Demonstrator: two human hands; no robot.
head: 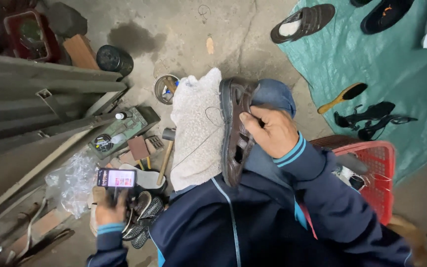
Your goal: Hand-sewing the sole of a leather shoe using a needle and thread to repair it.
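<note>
My right hand [269, 129] grips a brown leather sandal [235, 129] that stands on its edge across my knee, sole to the left. A thin dark thread [201, 141] runs from the sandal over a pale towel [196, 129] draped on my other knee. Low at the left, my left hand [108, 210] holds up a smartphone [116, 178] with its screen lit. Both sleeves are dark blue with light blue cuffs.
A hammer [166, 153], insoles, a green box [124, 129] and small tins lie on the concrete floor at the left, beside metal bars. A red plastic basket [377, 170] stands at my right. Shoes, black heeled sandals [369, 118] and a brush [343, 97] rest on a green tarp.
</note>
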